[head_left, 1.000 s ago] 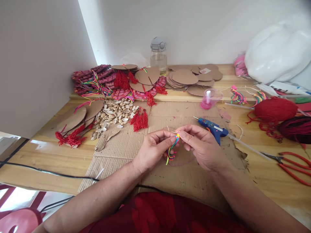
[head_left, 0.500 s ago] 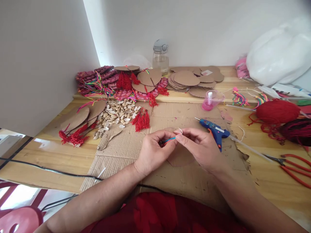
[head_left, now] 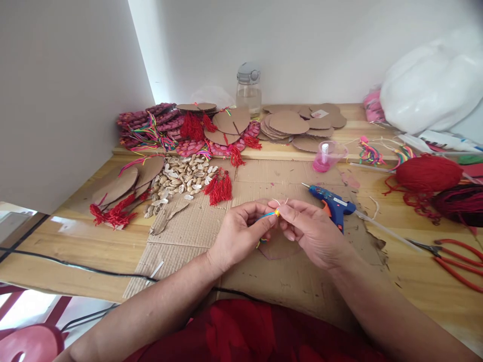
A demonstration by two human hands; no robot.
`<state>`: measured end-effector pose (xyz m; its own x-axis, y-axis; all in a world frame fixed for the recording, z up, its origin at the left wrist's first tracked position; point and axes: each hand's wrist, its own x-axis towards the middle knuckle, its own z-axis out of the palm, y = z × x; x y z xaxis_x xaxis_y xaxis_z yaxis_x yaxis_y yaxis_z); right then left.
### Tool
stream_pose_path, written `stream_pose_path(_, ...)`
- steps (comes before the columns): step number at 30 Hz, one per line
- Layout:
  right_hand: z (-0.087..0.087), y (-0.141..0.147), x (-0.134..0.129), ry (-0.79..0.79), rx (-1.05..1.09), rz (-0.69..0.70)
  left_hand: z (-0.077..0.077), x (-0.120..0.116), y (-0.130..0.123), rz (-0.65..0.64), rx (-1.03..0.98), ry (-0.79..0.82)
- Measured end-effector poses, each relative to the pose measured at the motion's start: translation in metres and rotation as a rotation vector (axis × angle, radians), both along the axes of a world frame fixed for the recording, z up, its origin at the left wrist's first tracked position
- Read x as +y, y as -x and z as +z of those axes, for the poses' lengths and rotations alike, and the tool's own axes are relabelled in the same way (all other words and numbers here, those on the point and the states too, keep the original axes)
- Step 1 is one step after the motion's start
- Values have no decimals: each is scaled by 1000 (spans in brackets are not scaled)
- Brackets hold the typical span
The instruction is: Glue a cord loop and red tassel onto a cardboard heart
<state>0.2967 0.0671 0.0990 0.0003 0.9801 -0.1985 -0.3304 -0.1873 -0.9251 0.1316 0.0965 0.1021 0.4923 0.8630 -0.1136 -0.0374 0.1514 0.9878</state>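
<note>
1. Bright cords (head_left: pixel 265 216), a pale thread (head_left: pixel 276 201) by their yellow end (head_left: pixel 277 213), sit between both hands above cardboard (head_left: pixel 199 221).
2. Left hand (head_left: pixel 239 231) pinches the cords; right hand (head_left: pixel 313 231) pinches the yellow end.
3. Seemingly tying; next calls for steady grips, thread snug.

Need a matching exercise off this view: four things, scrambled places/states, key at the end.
Things
1. coloured cords
2. glue gun
3. peanut shells
4. water bottle

Places/states
A. standing near the back wall
B. blue body, on the cardboard sheet
C. heaped left of the red tassels
D. pinched between the left hand and right hand

Pairs: 1-D, 2-B, 3-C, 4-A
</note>
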Motion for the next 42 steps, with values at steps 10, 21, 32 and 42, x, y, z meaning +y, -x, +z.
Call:
stream_pose_path(10,-4,3,1,-40,54,-92,-9,4,1,-49,-86,181)
stream_pose_path(21,-5,7,-2,-87,9,-86,-7,4,0,14,-31,175)
stream_pose_path(32,-8,8,-2,-159,-61,-109,-2,0,-2,12,-34,75)
stream_pose_path(42,-7,8,-3,-102,-37,-127,-3,-1,-3,11,31,34)
